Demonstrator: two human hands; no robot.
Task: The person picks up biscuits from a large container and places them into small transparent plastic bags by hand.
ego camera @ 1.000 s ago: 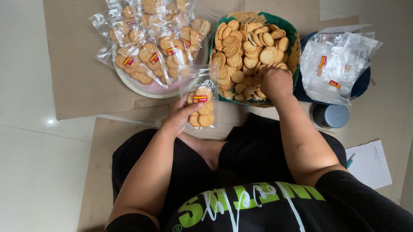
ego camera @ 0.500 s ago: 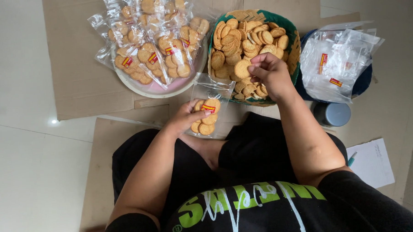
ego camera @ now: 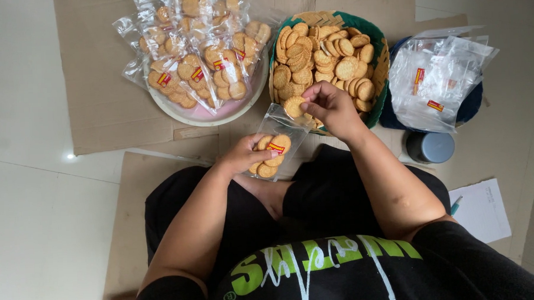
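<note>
Fingers (ego camera: 314, 104) pinch biscuit (ego camera: 294, 106) over red-labelled clear bag (ego camera: 274, 148).

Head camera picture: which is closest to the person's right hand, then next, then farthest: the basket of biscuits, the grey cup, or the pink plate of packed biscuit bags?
From the right hand:
1. Basket of biscuits, right under and beside the hand, touching it.
2. Grey cup, to the hand's right, on the cardboard.
3. Pink plate of packed biscuit bags, off to the left.

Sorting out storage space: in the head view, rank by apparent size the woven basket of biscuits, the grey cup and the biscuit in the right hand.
1. Woven basket, largest.
2. Grey cup.
3. Biscuit held by the right hand, smallest.
</note>
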